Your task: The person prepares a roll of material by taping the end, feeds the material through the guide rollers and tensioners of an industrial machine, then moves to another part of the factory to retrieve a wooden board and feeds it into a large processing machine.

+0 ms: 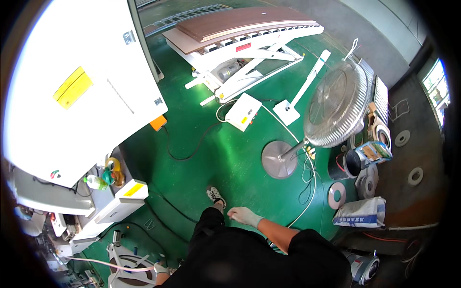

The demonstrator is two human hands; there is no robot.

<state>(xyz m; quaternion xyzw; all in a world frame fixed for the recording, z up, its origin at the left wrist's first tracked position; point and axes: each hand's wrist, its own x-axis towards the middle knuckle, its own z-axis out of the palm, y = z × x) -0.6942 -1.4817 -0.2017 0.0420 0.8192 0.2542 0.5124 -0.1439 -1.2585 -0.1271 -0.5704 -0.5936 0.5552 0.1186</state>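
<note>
My left hand (161,270), in a pale glove, is low in the view and closed around a long, light pinkish strip (110,264). The strip runs leftward from it to the machine's side. Beneath the strip lies a round reel stand (126,273) with a dark disc and white arms; my body covers part of it. My right hand (245,216), also in a pale glove, hangs in front of me above the green floor, its fingers loosely bent with nothing visible in them. One shoe (215,196) is just ahead of it.
A large white machine (43,125) fills the left, with bottles (96,182) on its ledge. Ahead stands a scissor lift table (249,43) stacked with brown boards. A standing fan (336,105) is at right, near a black bucket (345,164) and white sack (361,212). Cables cross the floor.
</note>
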